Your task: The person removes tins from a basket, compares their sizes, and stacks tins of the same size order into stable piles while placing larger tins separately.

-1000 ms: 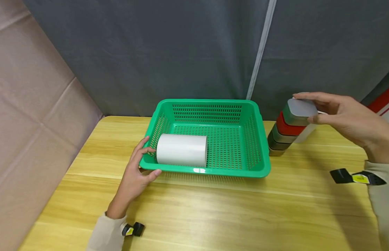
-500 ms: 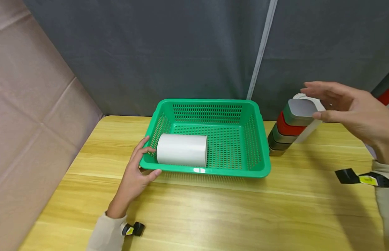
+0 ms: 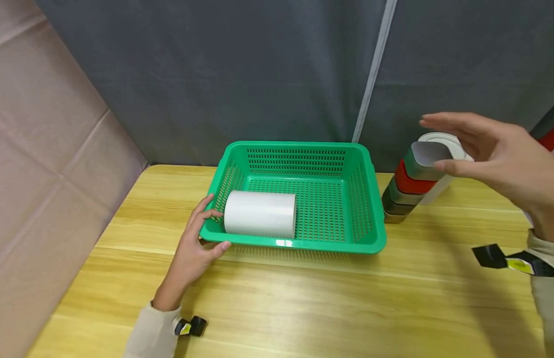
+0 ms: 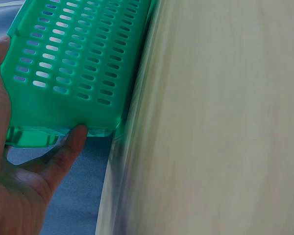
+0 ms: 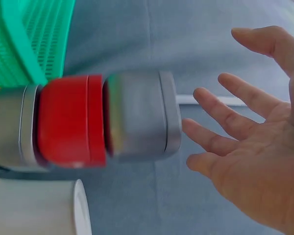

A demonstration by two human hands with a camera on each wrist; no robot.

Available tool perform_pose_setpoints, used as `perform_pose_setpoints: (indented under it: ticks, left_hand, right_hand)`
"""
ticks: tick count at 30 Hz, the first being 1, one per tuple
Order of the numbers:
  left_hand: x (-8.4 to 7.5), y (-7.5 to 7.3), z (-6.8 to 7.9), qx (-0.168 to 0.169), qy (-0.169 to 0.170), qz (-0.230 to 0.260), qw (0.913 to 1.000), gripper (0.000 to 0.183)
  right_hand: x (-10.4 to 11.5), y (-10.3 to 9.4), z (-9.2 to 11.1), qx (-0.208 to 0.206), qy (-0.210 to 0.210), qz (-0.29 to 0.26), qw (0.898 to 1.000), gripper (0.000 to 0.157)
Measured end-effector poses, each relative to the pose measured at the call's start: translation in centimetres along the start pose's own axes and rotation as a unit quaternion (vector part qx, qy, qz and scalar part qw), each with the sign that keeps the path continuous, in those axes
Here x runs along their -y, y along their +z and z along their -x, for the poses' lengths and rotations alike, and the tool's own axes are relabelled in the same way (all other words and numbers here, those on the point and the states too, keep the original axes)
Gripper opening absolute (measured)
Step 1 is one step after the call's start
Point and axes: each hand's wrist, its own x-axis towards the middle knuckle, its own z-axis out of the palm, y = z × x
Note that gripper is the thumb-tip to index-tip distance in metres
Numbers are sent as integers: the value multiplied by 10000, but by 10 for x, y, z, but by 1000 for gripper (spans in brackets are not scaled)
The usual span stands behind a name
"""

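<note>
My left hand (image 3: 194, 251) grips the near left corner of a green plastic basket (image 3: 326, 246), fingers at its left rim and thumb at the front. Inside the basket a white cylinder (image 3: 260, 215) lies on its side against the left end. To the right stands a leaning-looking stack of small rounded-square tins, with a silver-grey tin (image 5: 142, 115) on top and a red tin (image 5: 68, 120) below it. My right hand (image 3: 496, 151) is beside the top of the stack, its fingers spread; the right wrist view shows the palm holding nothing.
Behind the stack stands a white cylindrical container (image 3: 455, 144), partly hidden by tins and hand. The wooden table (image 3: 277, 303) ends at a dark grey curtain (image 3: 214, 74) at the back. A pinkish padded wall (image 3: 44, 149) borders the left.
My right hand has let go of the top silver-grey tin and drawn back slightly right and up, then shifted a little left. Left hand, basket and cylinder stay put.
</note>
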Motion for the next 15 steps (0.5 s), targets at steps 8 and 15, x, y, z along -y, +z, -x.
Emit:
perform_pose_setpoints:
  ticks: [8, 15]
  left_hand:
    - [0, 1, 0, 4, 13, 2, 10000, 56]
    - [0, 1, 0, 2, 11, 11, 10000, 56]
  right_hand:
    - [26, 15, 1, 77, 42, 389, 9992, 75]
    - [42, 32, -6, 389, -421, 571, 9967, 78]
